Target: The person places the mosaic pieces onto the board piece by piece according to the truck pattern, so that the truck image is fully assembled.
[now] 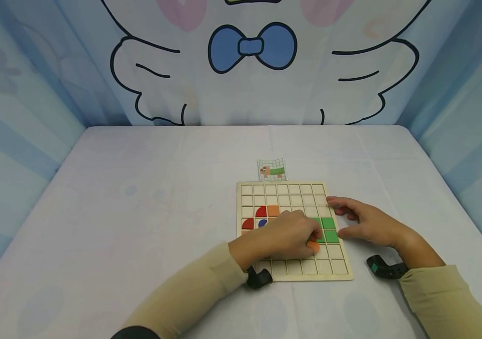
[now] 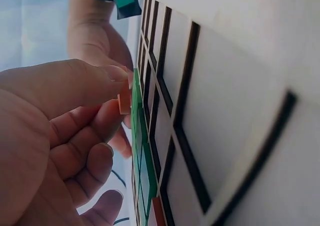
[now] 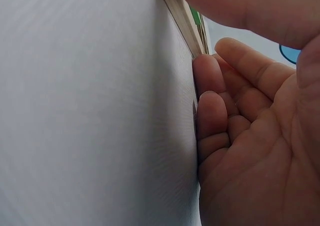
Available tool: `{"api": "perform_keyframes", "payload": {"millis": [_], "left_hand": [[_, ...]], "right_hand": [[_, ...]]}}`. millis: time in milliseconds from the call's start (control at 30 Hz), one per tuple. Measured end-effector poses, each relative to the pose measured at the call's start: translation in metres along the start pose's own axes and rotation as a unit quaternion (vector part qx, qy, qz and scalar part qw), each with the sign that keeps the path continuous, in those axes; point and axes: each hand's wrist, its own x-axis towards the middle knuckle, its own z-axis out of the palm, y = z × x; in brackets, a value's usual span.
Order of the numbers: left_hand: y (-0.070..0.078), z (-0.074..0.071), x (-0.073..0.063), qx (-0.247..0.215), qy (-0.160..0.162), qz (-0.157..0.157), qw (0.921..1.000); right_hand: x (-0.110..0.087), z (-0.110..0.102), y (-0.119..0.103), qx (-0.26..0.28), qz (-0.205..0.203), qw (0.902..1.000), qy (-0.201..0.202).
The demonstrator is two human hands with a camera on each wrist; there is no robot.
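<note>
A wooden grid board (image 1: 323, 267) lies on the white table. My left hand (image 1: 287, 234) reaches over it from the left and pinches an orange piece (image 2: 123, 100) between thumb and finger, just above the cells below the green squares (image 1: 330, 223). Part of the board is hidden under this hand. Red quarter-round pieces (image 1: 261, 212), an orange square (image 1: 273, 210) and a piece with a blue dot (image 1: 262, 223) sit in cells at the left. At the board's right edge, my right hand (image 1: 370, 223) rests with relaxed fingers, thumb and fingertips against the rim.
A small picture card (image 1: 272, 170) with a gridded animal design lies at the board's far edge. Black wrist bands (image 1: 387, 268) are on both wrists. The white tablecloth (image 1: 139, 212) spreads around the board, with patterned curtains (image 1: 249, 94) behind and at the sides.
</note>
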Motion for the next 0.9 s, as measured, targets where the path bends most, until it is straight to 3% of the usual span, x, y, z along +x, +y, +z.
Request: {"api": "perform_keyframes", "payload": {"millis": [400, 900], "left_hand": [[0.004, 0.003, 0.011, 0.035, -0.018, 0.015, 0.9991], [0.005, 0.007, 0.019, 0.024, -0.054, 0.012, 0.9982]], "right_hand": [[-0.001, 0.001, -0.001, 0.0, 0.003, 1.0, 0.001], [0.0, 0.001, -0.001, -0.001, 0.007, 1.0, 0.001]]}}
